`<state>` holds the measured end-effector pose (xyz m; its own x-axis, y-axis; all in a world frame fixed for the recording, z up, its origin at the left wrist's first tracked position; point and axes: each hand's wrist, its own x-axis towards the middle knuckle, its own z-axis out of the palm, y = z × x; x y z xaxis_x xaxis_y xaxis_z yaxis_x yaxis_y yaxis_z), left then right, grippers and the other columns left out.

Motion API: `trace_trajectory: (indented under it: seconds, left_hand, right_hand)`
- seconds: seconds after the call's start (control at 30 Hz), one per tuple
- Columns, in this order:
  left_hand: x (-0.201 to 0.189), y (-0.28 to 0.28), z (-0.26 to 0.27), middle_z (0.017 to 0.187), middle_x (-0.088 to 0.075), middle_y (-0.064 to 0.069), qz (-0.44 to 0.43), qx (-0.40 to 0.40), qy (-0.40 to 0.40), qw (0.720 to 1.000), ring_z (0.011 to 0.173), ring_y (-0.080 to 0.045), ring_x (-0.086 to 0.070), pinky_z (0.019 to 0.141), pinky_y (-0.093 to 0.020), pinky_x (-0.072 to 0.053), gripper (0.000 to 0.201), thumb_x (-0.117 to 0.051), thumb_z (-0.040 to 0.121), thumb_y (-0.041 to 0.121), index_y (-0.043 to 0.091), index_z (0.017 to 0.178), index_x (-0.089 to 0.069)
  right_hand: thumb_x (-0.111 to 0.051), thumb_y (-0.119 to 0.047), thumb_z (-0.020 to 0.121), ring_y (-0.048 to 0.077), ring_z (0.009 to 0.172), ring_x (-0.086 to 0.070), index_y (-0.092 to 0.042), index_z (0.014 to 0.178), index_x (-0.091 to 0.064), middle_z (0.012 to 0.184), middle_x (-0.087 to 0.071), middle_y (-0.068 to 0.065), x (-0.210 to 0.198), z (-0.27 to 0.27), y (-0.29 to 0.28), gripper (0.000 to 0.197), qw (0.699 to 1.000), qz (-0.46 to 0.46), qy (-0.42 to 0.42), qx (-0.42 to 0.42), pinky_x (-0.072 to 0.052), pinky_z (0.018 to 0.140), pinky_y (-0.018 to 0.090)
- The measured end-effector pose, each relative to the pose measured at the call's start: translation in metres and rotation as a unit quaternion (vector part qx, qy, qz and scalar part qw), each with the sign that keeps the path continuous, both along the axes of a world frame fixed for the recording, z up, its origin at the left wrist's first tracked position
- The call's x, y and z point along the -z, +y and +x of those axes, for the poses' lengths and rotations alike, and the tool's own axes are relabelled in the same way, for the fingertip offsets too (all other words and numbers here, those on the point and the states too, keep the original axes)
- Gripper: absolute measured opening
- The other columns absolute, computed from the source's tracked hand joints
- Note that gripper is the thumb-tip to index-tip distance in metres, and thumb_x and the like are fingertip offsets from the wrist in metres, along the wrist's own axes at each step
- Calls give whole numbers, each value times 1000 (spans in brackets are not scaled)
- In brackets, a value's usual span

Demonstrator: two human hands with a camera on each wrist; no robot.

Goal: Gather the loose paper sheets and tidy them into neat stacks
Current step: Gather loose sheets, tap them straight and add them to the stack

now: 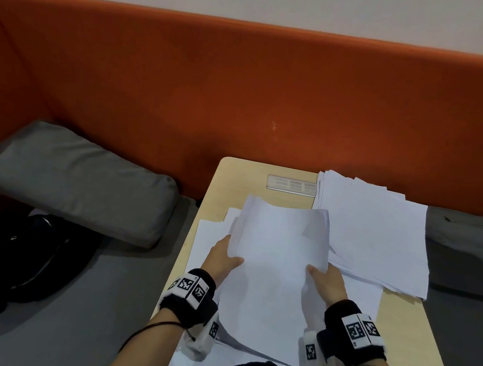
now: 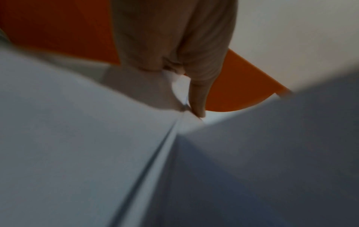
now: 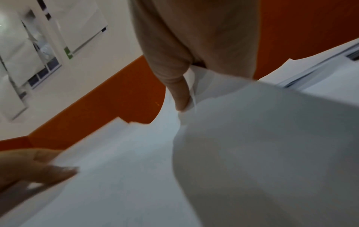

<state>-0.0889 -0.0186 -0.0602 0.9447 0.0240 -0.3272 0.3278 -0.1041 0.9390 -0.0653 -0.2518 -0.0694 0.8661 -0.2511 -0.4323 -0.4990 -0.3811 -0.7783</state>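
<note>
A bundle of white paper sheets [image 1: 280, 245] is lifted off the small wooden table [image 1: 234, 179], its far edges uneven. My left hand [image 1: 222, 257] grips its left edge, thumb on top, fingers underneath. My right hand [image 1: 325, 279] grips the right edge the same way. In the left wrist view my left hand [image 2: 186, 86] pinches the paper sheets [image 2: 87, 138]; in the right wrist view my right hand [image 3: 182, 92] pinches the paper sheets [image 3: 252, 138]. More loose sheets [image 1: 253, 325] lie under the bundle. A rough pile of sheets [image 1: 374, 234] lies at the table's right.
An orange padded partition [image 1: 243, 88] rises behind the table. A grey cushion [image 1: 75, 178] and a black bag [image 1: 20, 264] lie on the seat to the left; another grey cushion [image 1: 467, 248] is at the right. A silver socket plate [image 1: 291, 184] sits at the table's back.
</note>
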Motion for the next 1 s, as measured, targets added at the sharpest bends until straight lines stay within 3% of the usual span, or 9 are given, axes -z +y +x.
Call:
trace_trajectory:
  seconds: [0.13,0.23,0.3,0.37,0.47,0.53,0.7,0.87,1.0]
  left_hand:
    - [-32,-2,-4,115,-67,-7,-116,15,-82,990,104,-26,-65,86,-40,-55,40,-58,86,0,18,122,-56]
    - [-44,-1,2,116,-67,-7,-165,11,-96,981,104,-26,-66,82,-37,-56,42,-65,82,16,17,122,-56]
    - [-46,-7,5,121,-65,-6,-166,38,-91,981,110,-26,-63,88,-38,-53,52,-67,78,21,18,127,-52]
    - [-48,-11,6,119,-66,-2,-152,37,-90,984,110,-22,-63,87,-32,-53,46,-60,83,13,20,127,-51]
    - [-61,-8,10,108,-68,1,-125,10,-125,984,95,-11,-68,74,-23,-54,35,-51,92,0,11,126,-51]
    - [-78,-2,15,102,-67,5,-99,-4,-178,979,88,-6,-68,72,-19,-53,31,-50,92,-1,17,116,-55]
    - [-106,3,21,100,-65,7,-100,-34,-264,959,85,2,-66,73,-16,-53,28,-49,93,-1,21,108,-55]
    - [-107,8,20,96,-68,3,-90,-53,-267,958,86,-9,-67,75,-27,-55,20,-54,91,8,25,101,-60]
    - [-110,7,17,82,-72,11,-80,-46,-265,960,79,-3,-68,71,-22,-55,18,-52,92,8,22,94,-63]
  right_hand:
    - [-58,-14,90,30,107,-53,0,126,-45,115,-55,14,-12,0,-4,41,990,81,-82,76,-42,94,39]
    - [-63,-15,88,26,104,-55,-4,125,-49,114,-58,11,-31,-1,-4,42,976,166,-120,71,-44,94,37]
    - [-64,-13,87,26,97,-57,-5,121,-54,108,-61,11,-44,-1,4,36,977,176,-120,30,-49,80,31]
    - [-63,-9,86,26,89,-58,-2,116,-56,104,-62,14,-53,-1,11,31,975,177,-133,21,-50,65,23]
    - [-63,-7,86,28,94,-60,-5,109,-58,104,-64,16,-71,1,10,24,962,191,-189,35,-49,70,27]
    - [-64,-6,85,26,91,-62,-8,103,-60,99,-66,11,-87,0,10,19,953,200,-225,24,-51,72,25]
    - [-63,-3,84,-6,63,-64,-18,84,-62,81,-66,-9,-121,-2,17,15,923,246,-297,-8,-49,57,8]
    - [-65,-10,84,8,67,-63,-12,82,-64,80,-67,1,-123,-2,20,3,932,228,-280,-28,-52,56,13]
    - [-65,-14,84,15,72,-63,-11,85,-63,82,-67,4,-125,-5,23,3,939,225,-257,-24,-52,60,21]
